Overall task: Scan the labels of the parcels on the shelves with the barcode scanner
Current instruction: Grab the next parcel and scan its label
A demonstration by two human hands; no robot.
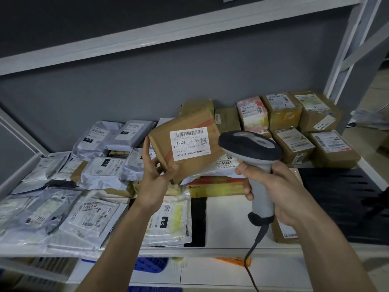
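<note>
Tilted brown cardboard parcel (185, 144), white label (190, 143) facing up, beside upright grey barcode scanner (255, 165), above parcel-strewn shelf (221, 250)

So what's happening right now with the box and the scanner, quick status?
Left hand holds cardboard parcel up, label facing camera. Right hand grips barcode scanner, head beside label. Nothing between them.

Open air fills the gap between the upper shelf beam (168, 32) and the parcels, so hands can pass above them. Grey mailer bags (63, 199) crowd the shelf's left half, brown boxes (294, 127) block the back right corner. A bare white patch (227, 220) and a black slotted panel (341, 199) lie free at front right.
</note>
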